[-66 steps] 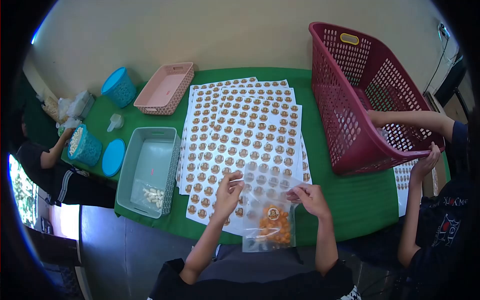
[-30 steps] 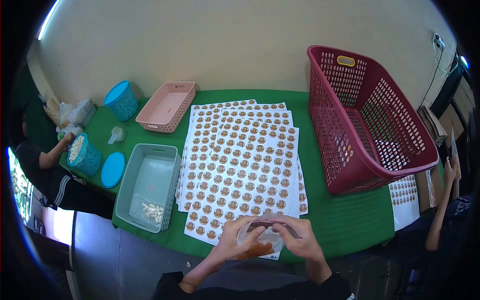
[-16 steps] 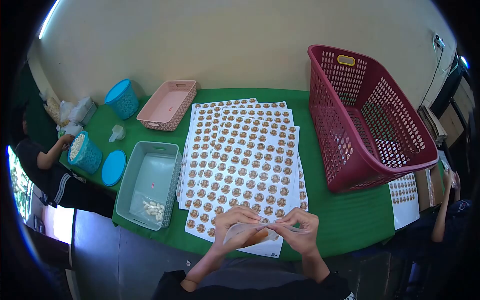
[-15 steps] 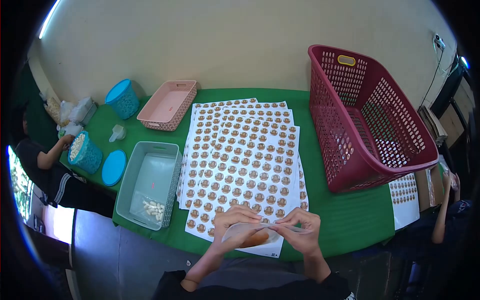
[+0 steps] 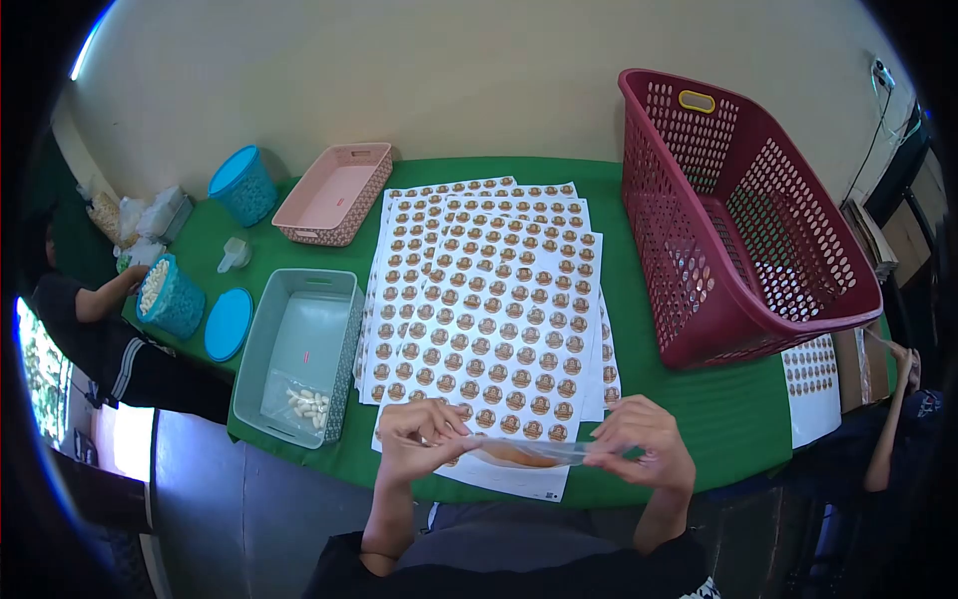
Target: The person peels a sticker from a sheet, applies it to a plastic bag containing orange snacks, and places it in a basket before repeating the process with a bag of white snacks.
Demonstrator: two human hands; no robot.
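Note:
A clear plastic bag (image 5: 529,452) is stretched level between my two hands, with an orange-brown patch showing through its lower side. My left hand (image 5: 423,437) pinches one end of its edge between thumb and fingers. At the opposite end my right hand (image 5: 644,444) grips the edge the same way. Beneath the bag lie overlapping white sheets of round brown stickers (image 5: 489,329), their front edge partly hidden by the bag and hands.
Left of the sheets, a grey-green basket (image 5: 345,374) holds a bag of white pieces. Behind stand a pink basket (image 5: 282,228) and a blue tub (image 5: 246,195). A large maroon basket (image 5: 689,290) stands right. One person is at a blue container (image 5: 178,309); another person's arm (image 5: 886,429) shows right.
My hands have moved apart, pulling the bag's edge wider and tauter. The view has tilted slightly. At the far right, the other person's hand has shifted.

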